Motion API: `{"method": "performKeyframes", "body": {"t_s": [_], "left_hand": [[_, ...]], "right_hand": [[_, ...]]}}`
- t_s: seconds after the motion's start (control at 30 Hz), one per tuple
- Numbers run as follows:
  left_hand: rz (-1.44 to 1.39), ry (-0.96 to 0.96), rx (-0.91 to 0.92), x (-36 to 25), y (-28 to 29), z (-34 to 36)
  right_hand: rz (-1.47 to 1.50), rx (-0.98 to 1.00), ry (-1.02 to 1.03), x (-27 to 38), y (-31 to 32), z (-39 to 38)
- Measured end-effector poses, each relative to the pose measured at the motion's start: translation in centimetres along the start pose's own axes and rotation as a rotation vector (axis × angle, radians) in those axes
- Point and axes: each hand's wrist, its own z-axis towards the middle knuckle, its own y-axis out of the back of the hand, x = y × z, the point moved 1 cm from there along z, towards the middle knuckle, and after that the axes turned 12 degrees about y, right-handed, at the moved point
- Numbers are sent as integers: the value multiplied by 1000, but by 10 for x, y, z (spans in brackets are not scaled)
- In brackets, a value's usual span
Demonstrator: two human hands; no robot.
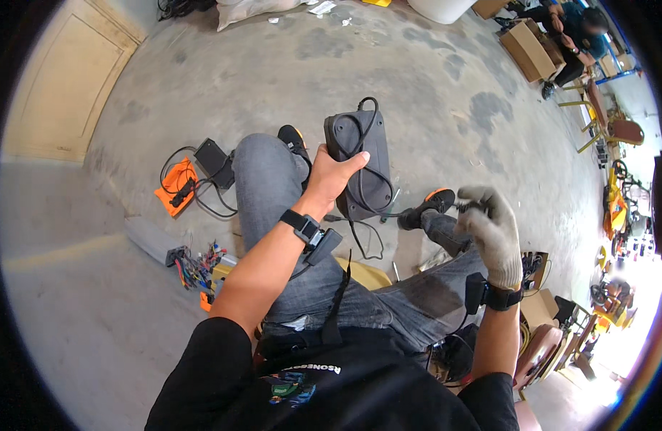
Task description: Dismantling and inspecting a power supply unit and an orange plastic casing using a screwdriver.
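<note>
My bare left hand (334, 176) grips a black power brick (374, 147), a flat box with rounded corners and screw holes. Its black cable (362, 144) loops over the face under my thumb, and a thinner loop hangs below. To the right, my right hand (489, 226) wears a pale knitted glove. Its fingers are curled and slightly blurred around a small dark thing (471, 206), possibly a cable end. The two hands are apart, with the brick held above the floor between my knees.
Left of my knee lie another black power brick (213, 159) with a cable and an orange bag (177, 188). Bundled coloured wires (198, 267) sit by my left thigh. Far right, another person (579, 36) is beside a cardboard box (530, 52); chairs (624, 132) stand nearer.
</note>
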Motion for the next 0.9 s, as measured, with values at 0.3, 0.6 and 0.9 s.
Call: {"method": "performKeyframes", "body": {"t_s": [0.3, 0.6, 0.9], "left_hand": [[78, 47, 55, 11, -6, 1], [106, 10, 55, 11, -15, -5], [159, 33, 58, 9, -15, -9]], "right_hand": [[608, -338, 126, -22, -51, 33], [-242, -184, 115, -45, -95, 35], [-523, -205, 170, -51, -110, 33]]}}
